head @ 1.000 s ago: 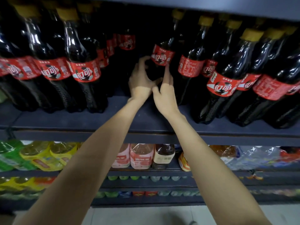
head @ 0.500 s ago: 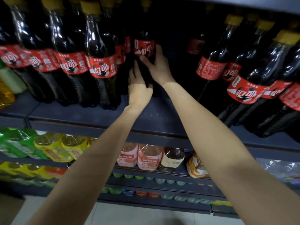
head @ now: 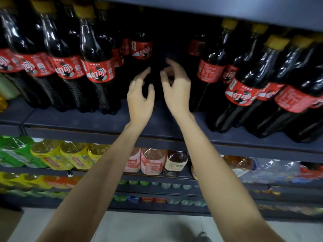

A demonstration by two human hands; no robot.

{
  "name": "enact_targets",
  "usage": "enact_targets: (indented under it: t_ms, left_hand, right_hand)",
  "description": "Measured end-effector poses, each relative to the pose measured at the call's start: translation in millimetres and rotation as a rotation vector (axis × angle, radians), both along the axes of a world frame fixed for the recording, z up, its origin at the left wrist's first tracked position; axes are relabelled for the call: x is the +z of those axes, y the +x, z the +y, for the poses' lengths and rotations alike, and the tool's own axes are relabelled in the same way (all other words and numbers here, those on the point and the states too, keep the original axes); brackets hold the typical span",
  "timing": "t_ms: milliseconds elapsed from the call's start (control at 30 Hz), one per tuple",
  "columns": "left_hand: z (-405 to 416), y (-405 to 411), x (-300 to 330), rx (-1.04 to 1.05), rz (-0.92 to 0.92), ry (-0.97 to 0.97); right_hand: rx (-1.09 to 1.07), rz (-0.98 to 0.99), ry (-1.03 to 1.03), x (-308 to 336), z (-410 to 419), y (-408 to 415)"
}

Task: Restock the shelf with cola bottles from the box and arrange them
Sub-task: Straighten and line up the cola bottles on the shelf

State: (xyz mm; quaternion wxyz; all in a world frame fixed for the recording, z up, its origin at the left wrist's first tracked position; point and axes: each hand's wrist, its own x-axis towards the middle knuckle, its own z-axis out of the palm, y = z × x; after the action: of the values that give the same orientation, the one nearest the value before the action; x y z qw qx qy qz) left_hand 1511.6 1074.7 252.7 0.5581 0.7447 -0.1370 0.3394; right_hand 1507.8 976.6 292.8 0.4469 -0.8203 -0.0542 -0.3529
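From the head view, your left hand and right hand are motion-blurred, fingers loosely spread, gripping nothing, before a shadowed gap on the shelf. A cola bottle stands deep in that gap, its base hidden; red labels carry white script too blurred to read.

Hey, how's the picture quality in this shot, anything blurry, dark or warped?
Head view: both the left hand and right hand are motion-smeared at the fingers; the back of the cola shelf sinks into shadow; bright glare streaks the front cola bottles; wide-angle distortion tilts the bottles at the right edge; lower shelves look soft.
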Motion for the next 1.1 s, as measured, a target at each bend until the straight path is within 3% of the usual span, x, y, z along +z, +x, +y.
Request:
enact_targets:
  t_ms: [100, 200, 267, 400, 533, 700, 867, 1000, 1100]
  left_hand:
    - [-19.4, -21.6, 15.0, -0.159, -0.04, -0.052]
    - [-48.5, -16.5, 30.3, -0.415, 0.215, -0.006]
    - [-66.8, -6.5, 36.4, -0.562, 0.343, 0.049]
    - [-85.9, 8.2, 39.6, -0.652, 0.369, 0.148]
    - [-83.9, 7.4, 36.6, -0.522, 0.315, 0.103]
    - [-54.9, -14.7, 40.0, -0.031, 0.218, 0.139]
    - [-11.5, -28.5, 34.2, 0.003, 0.157, 0.171]
    - [19.1, -21.3, 35.4, 0.069, 0.214, 0.147]
    - [31.4, -12.3, 36.0, 0.087, 0.255, 0.093]
  right_hand:
    - [-0.161, -0.067, 0.012, -17.0, -19.1, -51.0]
    - [-0.293, -0.058, -0.07, -36.9, -31.8, -73.1]
    - [-0.316, 0.013, -0.098, -47.0, -36.7, -75.8]
    - [-0.252, 0.198, -0.066, -48.7, -44.8, -74.6]
    - [-0.233, 0.235, -0.07, -43.2, -50.5, -67.8]
    - [-0.107, 0.231, -0.036, -36.0, -39.4, -58.1]
    - [-0.026, 0.177, 0.078, -23.2, -8.3, -26.6]
    - [0.161, 0.154, 0.109, -17.3, 10.4, 5.8]
    - [0.147, 0.126, 0.084, -17.5, 30.6, 28.2]
